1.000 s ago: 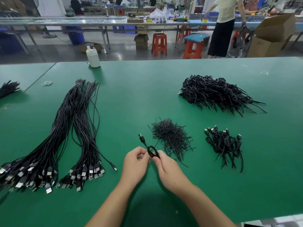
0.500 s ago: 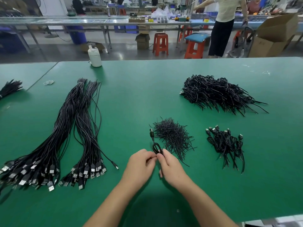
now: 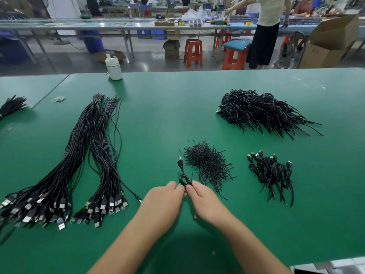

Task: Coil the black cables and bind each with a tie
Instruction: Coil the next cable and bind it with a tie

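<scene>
A small coiled black cable (image 3: 184, 179) stands between my two hands, its USB plug (image 3: 180, 161) pointing away from me. My left hand (image 3: 164, 200) pinches the coil from the left. My right hand (image 3: 205, 200) pinches it from the right, where a thin black tie end sticks up beside the coil. A loose pile of black ties (image 3: 207, 163) lies just beyond my right hand. Two long bundles of uncoiled black cables (image 3: 92, 155) stretch along the left of the green table (image 3: 158, 115). Bound coils (image 3: 270, 173) lie in a small heap to the right.
A larger heap of black cables (image 3: 260, 111) sits at the back right. A white bottle (image 3: 114, 68) stands at the table's far edge, with rubber bands (image 3: 58, 99) to its left. Another black bundle (image 3: 11, 105) lies on the neighbouring table. A person (image 3: 266, 30) stands beyond among stools and boxes.
Both hands have closed in on the coil and drawn it a little toward me. The plug end has swung from leaning left to pointing nearly straight away.
</scene>
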